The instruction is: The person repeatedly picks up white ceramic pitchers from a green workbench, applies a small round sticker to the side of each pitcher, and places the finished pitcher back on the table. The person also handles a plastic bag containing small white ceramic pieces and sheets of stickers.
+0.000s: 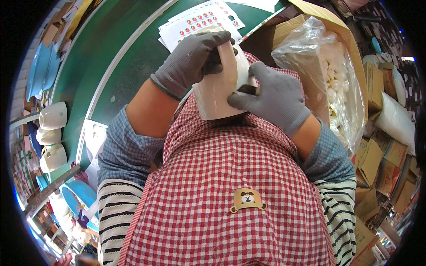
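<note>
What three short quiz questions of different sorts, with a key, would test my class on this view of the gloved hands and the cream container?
1. True or false: both hands wear grey gloves.
2. Which hand grips the upper end of the cream plastic container? A) left hand B) right hand
3. Fill in: the sticker sheets lie on the green ____.

Key: 1. True. 2. A; the left hand's fingers curl over the upper end, while the right hand holds the side. 3. Conveyor belt, beyond the hands.
</note>
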Tool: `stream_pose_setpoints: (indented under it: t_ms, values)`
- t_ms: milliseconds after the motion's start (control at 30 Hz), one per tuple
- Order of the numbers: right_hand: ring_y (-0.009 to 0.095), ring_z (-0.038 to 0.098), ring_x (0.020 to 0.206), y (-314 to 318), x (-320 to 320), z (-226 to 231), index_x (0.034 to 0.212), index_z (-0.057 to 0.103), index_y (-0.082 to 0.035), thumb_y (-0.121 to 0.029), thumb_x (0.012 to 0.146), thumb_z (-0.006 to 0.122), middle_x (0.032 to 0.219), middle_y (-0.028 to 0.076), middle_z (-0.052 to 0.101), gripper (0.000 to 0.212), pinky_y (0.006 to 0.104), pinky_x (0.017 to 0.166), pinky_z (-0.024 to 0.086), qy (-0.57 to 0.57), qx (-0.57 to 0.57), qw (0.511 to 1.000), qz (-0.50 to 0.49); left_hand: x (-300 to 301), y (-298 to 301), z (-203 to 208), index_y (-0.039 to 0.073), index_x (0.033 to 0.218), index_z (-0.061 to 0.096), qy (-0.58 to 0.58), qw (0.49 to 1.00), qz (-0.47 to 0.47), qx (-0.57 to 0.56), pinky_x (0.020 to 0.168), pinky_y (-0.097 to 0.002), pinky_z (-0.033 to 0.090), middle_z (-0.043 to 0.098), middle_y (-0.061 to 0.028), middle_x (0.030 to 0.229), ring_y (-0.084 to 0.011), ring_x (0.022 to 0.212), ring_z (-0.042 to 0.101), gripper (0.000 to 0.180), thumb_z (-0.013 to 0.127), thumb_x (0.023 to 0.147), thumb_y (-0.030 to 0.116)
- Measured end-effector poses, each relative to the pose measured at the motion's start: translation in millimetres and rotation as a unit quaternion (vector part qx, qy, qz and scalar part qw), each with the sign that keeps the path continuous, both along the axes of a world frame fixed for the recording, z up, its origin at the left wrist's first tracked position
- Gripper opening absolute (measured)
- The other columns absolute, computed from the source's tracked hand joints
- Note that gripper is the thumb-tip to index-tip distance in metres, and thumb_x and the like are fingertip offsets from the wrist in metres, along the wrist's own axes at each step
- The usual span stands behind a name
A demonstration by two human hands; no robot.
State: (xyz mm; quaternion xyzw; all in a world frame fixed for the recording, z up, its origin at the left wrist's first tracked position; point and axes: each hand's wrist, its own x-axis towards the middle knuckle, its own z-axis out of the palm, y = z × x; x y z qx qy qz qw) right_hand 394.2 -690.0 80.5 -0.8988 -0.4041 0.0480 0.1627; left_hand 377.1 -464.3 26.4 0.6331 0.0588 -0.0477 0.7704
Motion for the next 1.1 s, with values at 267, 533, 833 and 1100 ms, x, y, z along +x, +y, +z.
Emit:
stream_pose_setpoints:
  t_ms: [267,533,833,1100]
  values:
    - [0.022,0.07,0.096,11.9,77.6,-10.4,0.137,0.053,-0.008,-0.048,0.081,0.075,0.112,0.013,0.07,0.073,0.0325,0.08,0.056,0.173,0.168,0.968,-0.071,-35.8,44.4,20.8,0.002,0.117,0.063,0.125,0.961,0.084,-0.231,0.065,-0.0234,0.056,0.068,-0.0072,0.095,-0.0156,0.082,0.068,0.037,0.064,0.095,0.032]
    - [0.032,0.053,0.126,173.9,146.4,-129.8,0.15,0.038,-0.018,-0.049,0.088,0.055,0.142,0.013,0.053,0.071,0.0432,0.107,0.039,0.073,-0.062,0.995,0.002,-12.4,159.2,51.1,0.002,0.114,0.062,0.009,0.972,0.228,0.057,0.063,-0.0239,0.051,0.07,-0.0064,0.097,-0.0139,0.082,0.067,0.033,0.068,0.093,0.027]
    - [0.038,0.021,0.146,179.6,135.3,-198.0,0.148,0.04,-0.02,-0.054,0.085,0.054,0.154,0.017,0.032,0.073,0.0589,0.117,0.009,-0.036,-0.057,0.998,-0.005,125.5,359.2,-29.3,-0.001,0.104,0.068,0.044,0.821,0.362,0.44,0.082,-0.0378,0.05,0.071,-0.0188,0.094,-0.0293,0.088,0.068,0.043,0.07,0.086,0.037]
    - [0.038,0.018,0.148,175.3,139.7,-202.3,0.148,0.039,-0.018,-0.053,0.086,0.051,0.157,0.018,0.029,0.072,0.0579,0.118,0.005,-0.009,-0.056,0.998,-0.008,200.2,411.5,-65.6,0.005,0.115,0.067,0.097,0.753,0.422,0.496,0.093,-0.0409,0.047,0.07,-0.0202,0.108,-0.0353,0.104,0.066,0.046,0.068,0.086,0.04]
